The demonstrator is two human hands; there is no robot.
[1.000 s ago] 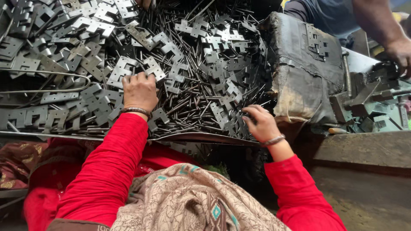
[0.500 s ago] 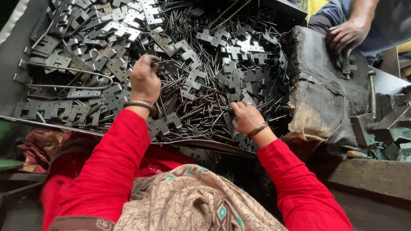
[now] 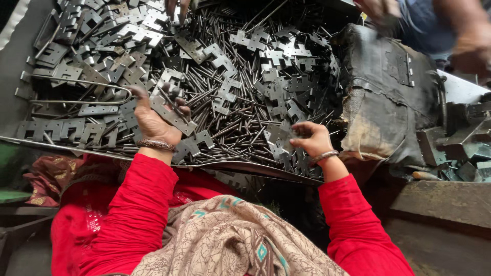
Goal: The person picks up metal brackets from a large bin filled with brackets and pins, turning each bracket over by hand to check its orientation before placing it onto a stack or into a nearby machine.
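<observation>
The tray's near rim runs just beyond both wrists; the heap of metal plates and pins fills it edge to edge. The left hand grips a flat plate, its long axis slanting down to the right. The right hand curls half-closed over plates, seemingly pinching one. A worn dark block stands to the right.
</observation>
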